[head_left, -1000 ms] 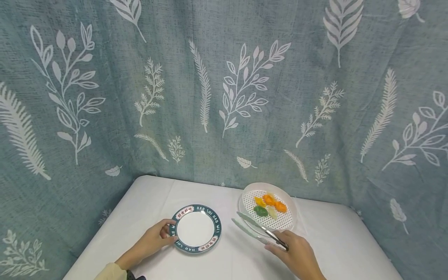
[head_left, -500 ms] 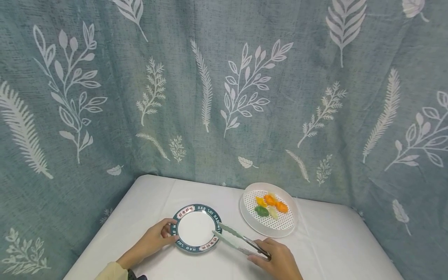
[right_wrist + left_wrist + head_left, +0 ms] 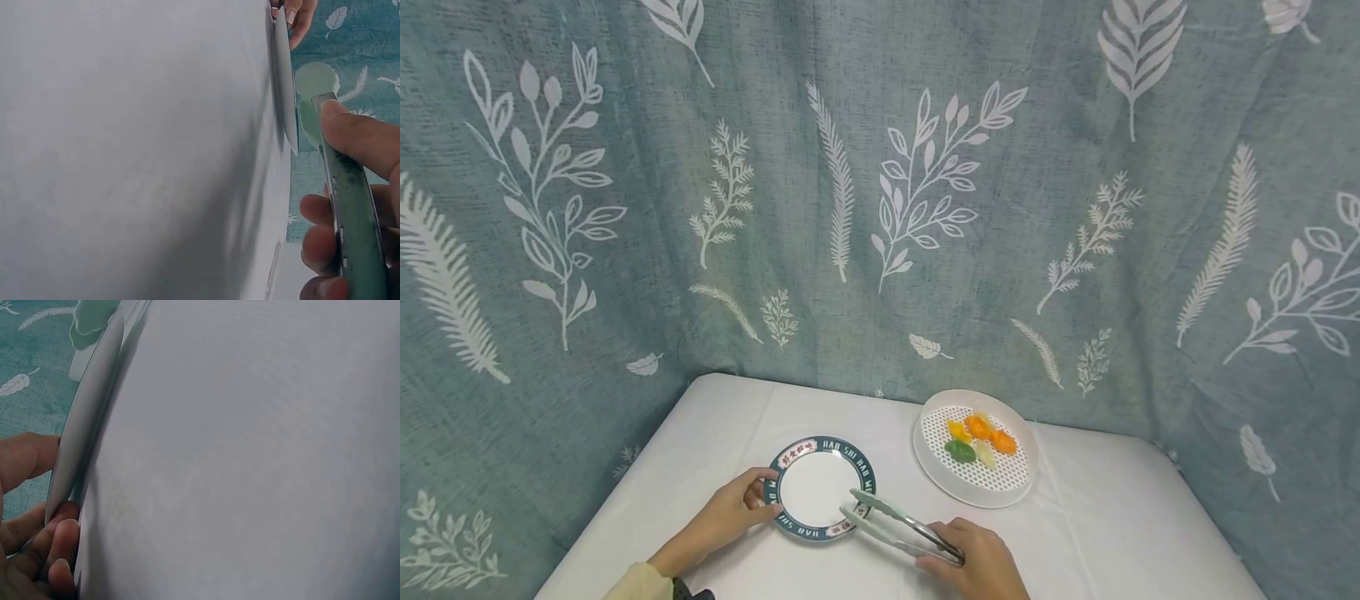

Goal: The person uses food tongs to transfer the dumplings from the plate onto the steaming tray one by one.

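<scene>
A round plate point(image 3: 816, 487) with a dark teal lettered rim lies on the white table. My left hand point(image 3: 730, 512) holds its left rim, thumb above and fingers curled beneath in the left wrist view, where the plate point(image 3: 87, 412) appears edge-on. My right hand point(image 3: 981, 558) grips metal tongs point(image 3: 921, 529) with pale green tips. Those tips hang apart over the plate's right rim, with nothing seen between them. In the right wrist view, the thumb and fingers wrap the tongs' handle point(image 3: 356, 219).
Behind and right of the plate stands a white round strainer tray point(image 3: 970, 492) with a perforated base. It bears several dumpling-like pieces: orange point(image 3: 977, 427), yellow, a green one point(image 3: 960, 451) and pale ones. A teal leaf-patterned curtain point(image 3: 820, 208) borders the table's back and sides.
My right hand has carried the tongs left from the strainer tray's front edge to over the plate's right rim. My left hand and the plate stay in place.
</scene>
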`<state>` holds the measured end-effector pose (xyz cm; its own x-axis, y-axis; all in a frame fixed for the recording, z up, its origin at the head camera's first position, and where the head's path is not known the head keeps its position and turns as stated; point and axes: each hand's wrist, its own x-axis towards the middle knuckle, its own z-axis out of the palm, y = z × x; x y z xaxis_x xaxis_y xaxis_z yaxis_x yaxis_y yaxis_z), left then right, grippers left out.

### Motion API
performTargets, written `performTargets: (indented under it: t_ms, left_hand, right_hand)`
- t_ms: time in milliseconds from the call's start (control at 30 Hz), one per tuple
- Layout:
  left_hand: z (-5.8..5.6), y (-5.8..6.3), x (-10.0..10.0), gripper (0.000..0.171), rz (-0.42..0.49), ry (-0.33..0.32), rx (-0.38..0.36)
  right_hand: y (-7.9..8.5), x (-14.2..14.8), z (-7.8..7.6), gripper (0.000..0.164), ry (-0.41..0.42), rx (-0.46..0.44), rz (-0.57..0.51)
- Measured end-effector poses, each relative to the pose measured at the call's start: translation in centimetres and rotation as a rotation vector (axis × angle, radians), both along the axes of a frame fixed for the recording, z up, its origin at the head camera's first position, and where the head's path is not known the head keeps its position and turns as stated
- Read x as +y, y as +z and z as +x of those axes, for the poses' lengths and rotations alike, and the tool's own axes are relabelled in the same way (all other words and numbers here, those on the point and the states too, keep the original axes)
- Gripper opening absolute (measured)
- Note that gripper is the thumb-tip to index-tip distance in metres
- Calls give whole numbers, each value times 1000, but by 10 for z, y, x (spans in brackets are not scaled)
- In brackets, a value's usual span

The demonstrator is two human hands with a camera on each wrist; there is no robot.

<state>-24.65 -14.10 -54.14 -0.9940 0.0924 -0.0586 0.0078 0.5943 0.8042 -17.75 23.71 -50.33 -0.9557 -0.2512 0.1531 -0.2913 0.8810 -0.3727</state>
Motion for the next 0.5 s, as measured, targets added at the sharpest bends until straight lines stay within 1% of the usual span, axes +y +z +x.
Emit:
performTargets:
  t_ms: [133,267,333,400,500]
  left_hand:
    - [0,0,1,58,-3,0,8]
    - [1,-1,1,59,-6,5,9]
    - [1,-1,1,59,-9,8,8]
    - [1,-1,1,58,-11,10,9]
    - [1,0,2,58,-9,9,12]
  right_hand:
    - [-5,1,-1,60,2,-17,14]
    - [-7,1,-1,62,0,-20,37]
    - [-7,1,-1,62,3,-10,55]
    - [-7,1,-1,59,19,18,83]
    - [-7,0,0,55,32,35,116]
